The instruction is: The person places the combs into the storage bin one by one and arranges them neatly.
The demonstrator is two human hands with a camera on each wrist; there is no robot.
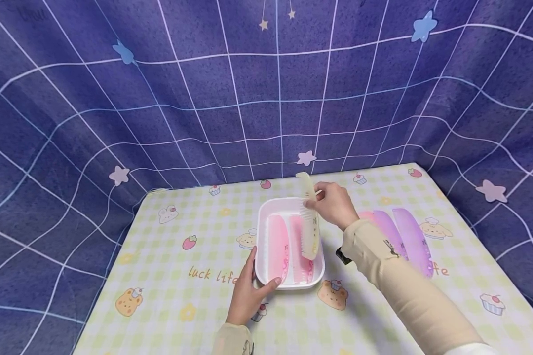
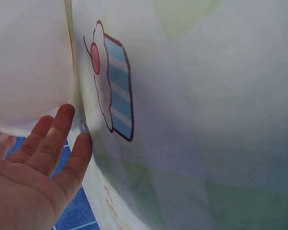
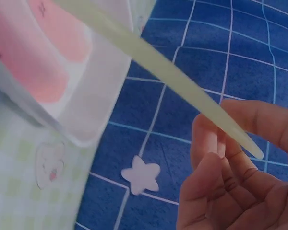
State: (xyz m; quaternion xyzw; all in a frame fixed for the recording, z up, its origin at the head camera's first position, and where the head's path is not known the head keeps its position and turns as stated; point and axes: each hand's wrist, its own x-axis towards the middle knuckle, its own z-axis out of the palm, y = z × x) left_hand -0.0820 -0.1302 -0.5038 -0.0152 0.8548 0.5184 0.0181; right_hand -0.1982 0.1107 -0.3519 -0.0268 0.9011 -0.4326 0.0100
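My right hand (image 1: 335, 204) pinches a pale yellow comb (image 1: 310, 227) between thumb and fingers, holding it upright over the right side of a white plastic tray (image 1: 263, 209). In the right wrist view the comb (image 3: 168, 76) slants edge-on past the fingers. Two pink combs, one at left (image 1: 277, 246) and one at right (image 1: 296, 246), lie side by side in the tray; the yellow comb partly covers the right one. At the tray's near left corner my left hand (image 1: 247, 293) holds on, thumb over the front rim, fingers along the outer wall (image 2: 33, 72).
Two purple combs, one (image 1: 410, 236) farther right and one (image 1: 388, 227) beside it, lie on the table right of the tray. A pink comb (image 1: 366, 215) shows partly behind the right forearm. A checked cloth (image 1: 160, 256) covers the table; a blue curtain (image 1: 248, 98) hangs behind.
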